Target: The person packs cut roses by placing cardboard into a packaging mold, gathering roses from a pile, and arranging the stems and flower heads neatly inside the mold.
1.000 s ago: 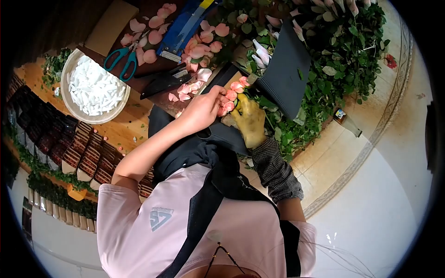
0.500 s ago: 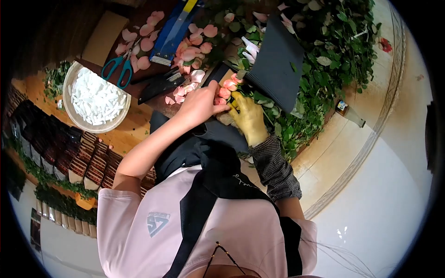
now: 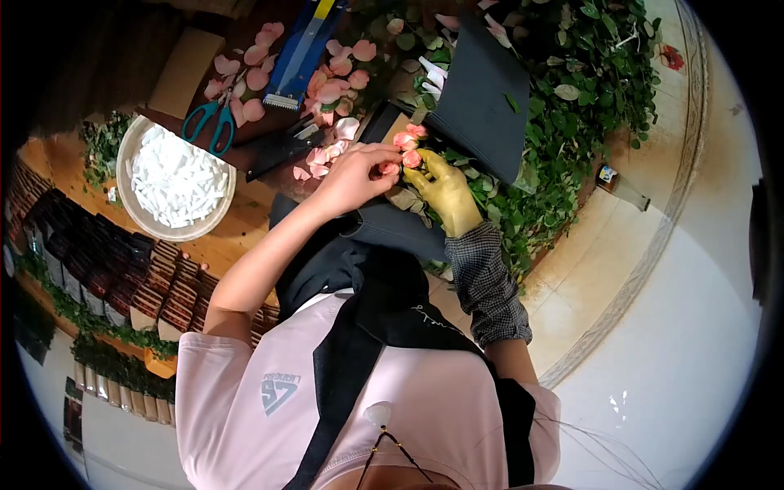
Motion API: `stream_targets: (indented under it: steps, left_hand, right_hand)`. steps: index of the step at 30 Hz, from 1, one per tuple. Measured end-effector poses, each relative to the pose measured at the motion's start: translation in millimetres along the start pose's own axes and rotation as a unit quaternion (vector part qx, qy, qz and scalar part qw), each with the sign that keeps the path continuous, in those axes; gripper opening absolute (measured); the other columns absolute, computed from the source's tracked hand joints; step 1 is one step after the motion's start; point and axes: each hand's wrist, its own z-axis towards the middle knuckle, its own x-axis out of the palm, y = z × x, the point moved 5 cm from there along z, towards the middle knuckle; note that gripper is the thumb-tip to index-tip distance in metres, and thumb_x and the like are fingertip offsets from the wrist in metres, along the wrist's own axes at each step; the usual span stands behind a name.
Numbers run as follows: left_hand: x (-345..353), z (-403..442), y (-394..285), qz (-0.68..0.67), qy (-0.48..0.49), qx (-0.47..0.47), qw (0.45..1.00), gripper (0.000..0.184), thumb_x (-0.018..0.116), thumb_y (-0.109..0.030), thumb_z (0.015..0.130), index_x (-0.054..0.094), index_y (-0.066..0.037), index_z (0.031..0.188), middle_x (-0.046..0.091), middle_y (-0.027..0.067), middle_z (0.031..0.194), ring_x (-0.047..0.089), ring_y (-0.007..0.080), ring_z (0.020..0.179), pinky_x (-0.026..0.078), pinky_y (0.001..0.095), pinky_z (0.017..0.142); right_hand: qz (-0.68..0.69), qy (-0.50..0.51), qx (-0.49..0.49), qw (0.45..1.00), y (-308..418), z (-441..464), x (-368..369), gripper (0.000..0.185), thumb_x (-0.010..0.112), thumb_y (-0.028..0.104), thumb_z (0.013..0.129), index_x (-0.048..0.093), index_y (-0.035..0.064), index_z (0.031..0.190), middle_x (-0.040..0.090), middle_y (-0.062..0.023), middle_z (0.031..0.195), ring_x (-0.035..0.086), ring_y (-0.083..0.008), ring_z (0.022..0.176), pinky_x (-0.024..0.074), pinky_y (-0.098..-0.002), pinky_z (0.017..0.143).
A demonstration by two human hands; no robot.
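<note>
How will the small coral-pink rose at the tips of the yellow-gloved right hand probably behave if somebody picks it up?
The small coral-pink rose is probably light, being only a small bloom. It would likely feel soft and bruise easily, since its head is of layered petals. Petals may also come off: many loose pale-pink petals lie nearby.

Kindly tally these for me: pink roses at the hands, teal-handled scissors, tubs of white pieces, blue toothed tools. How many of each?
Pink roses: at least 4 (fingers may hide more)
Teal-handled scissors: 1
Tub of white pieces: 1
Blue toothed tool: 1
Total: at least 7
</note>
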Motion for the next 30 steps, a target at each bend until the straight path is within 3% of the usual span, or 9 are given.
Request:
stream_targets:
  steps: [2,6,11,15,18,22,30]
  left_hand:
    - [0.7,-1.0,2.7,-0.013,0.0,-0.014,1.0,0.032,0.072,-0.016,0.082,0.071,-0.005,0.112,0.07,0.0152,0.106,0.064,0.0311,0.094,0.051,0.0391,0.085]
    - [-2.9,-1.2,-1.8,-0.006,0.005,-0.014,1.0,0.03,0.071,-0.016,0.083,0.071,-0.003,0.111,0.071,0.0158,0.095,0.063,0.0313,0.092,0.05,0.0404,0.083]
    - [-6.4,1.7,-9.4,0.029,-0.005,0.017,0.999,0.03,0.071,-0.017,0.084,0.07,-0.004,0.111,0.07,0.0162,0.091,0.065,0.0306,0.088,0.051,0.0403,0.081]
    - [-5.1,7.5,-8.0,0.021,0.022,-0.041,0.999,0.024,0.07,-0.017,0.085,0.071,-0.004,0.106,0.069,0.0144,0.089,0.067,0.0317,0.081,0.053,0.0408,0.075]
    - [-13.8,9.4,-29.1,0.217,-0.091,0.089,0.968,0.016,0.071,-0.017,0.085,0.071,-0.007,0.098,0.065,0.0096,0.085,0.064,0.0309,0.082,0.052,0.0426,0.074]
    - [-14.6,10.2,-49.3,0.27,-0.056,0.201,0.94,0.025,0.071,-0.015,0.08,0.07,-0.009,0.104,0.061,0.0051,0.095,0.06,0.0255,0.089,0.051,0.0372,0.077]
    - [-8.0,13.4,-48.8,0.34,-0.012,0.31,0.888,0.028,0.065,-0.014,0.077,0.07,-0.009,0.104,0.061,0.0022,0.099,0.058,0.0216,0.093,0.049,0.0338,0.078]
  right_hand:
    - [0.066,0.031,0.009,0.997,2.5,-1.2,-0.8,0.036,0.069,0.021,0.094,0.061,0.009,0.126,0.071,-0.0118,0.101,0.066,-0.0169,0.083,0.0544,-0.0318,0.075]
    - [0.052,0.031,-0.004,0.998,4.4,0.6,-2.4,0.036,0.069,0.021,0.093,0.062,0.0082,0.126,0.071,-0.01,0.1,0.065,-0.0157,0.081,0.054,-0.0316,0.074]
    - [0.021,0.013,0.018,1.0,6.2,-0.9,-0.4,0.037,0.07,0.022,0.092,0.062,0.0083,0.125,0.071,-0.012,0.102,0.068,-0.0199,0.082,0.0548,-0.0336,0.074]
    - [0.012,-0.003,-0.01,1.0,-6.6,1.1,2.4,0.037,0.072,0.022,0.09,0.063,0.0086,0.123,0.072,-0.0139,0.102,0.07,-0.0254,0.083,0.0558,-0.0366,0.074]
    - [-0.042,-0.085,-0.106,0.99,-4.6,0.2,3.6,0.036,0.074,0.02,0.086,0.064,0.009,0.119,0.071,-0.0142,0.096,0.071,-0.0291,0.082,0.0569,-0.0376,0.073]
    - [-0.026,-0.092,-0.101,0.99,-8.0,0.3,3.6,0.037,0.073,0.02,0.086,0.064,0.0093,0.12,0.071,-0.0149,0.096,0.071,-0.0308,0.082,0.0571,-0.039,0.073]
    - [-0.031,-0.049,-0.08,0.995,-10.3,3.3,1.7,0.04,0.072,0.02,0.086,0.061,0.0115,0.123,0.071,-0.0162,0.098,0.071,-0.0336,0.086,0.0575,-0.0415,0.073]
